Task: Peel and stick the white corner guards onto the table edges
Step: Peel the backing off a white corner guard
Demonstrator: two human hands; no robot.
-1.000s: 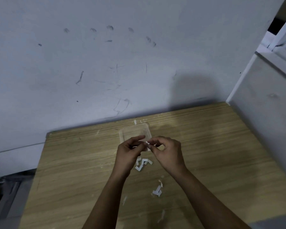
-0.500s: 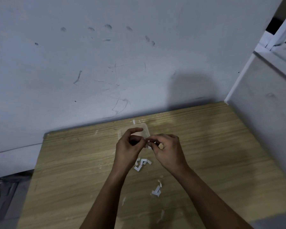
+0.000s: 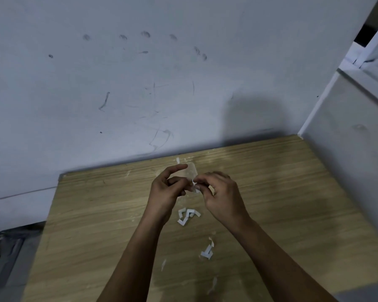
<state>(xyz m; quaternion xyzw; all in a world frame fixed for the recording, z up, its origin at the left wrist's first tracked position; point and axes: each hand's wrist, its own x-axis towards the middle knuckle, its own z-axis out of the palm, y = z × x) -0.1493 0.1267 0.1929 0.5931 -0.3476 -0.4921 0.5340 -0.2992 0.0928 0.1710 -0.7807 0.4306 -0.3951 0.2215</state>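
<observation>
Corner guard, a small white piece, sits pinched between both hands above the table, toward its far edge. The left hand holds it steady while the right hand nips at its end, probably lifting the backing, though it is too small to be sure. Peeled white scraps lie mid-table, dropped clear; another scrap lies nearer the front edge.
</observation>
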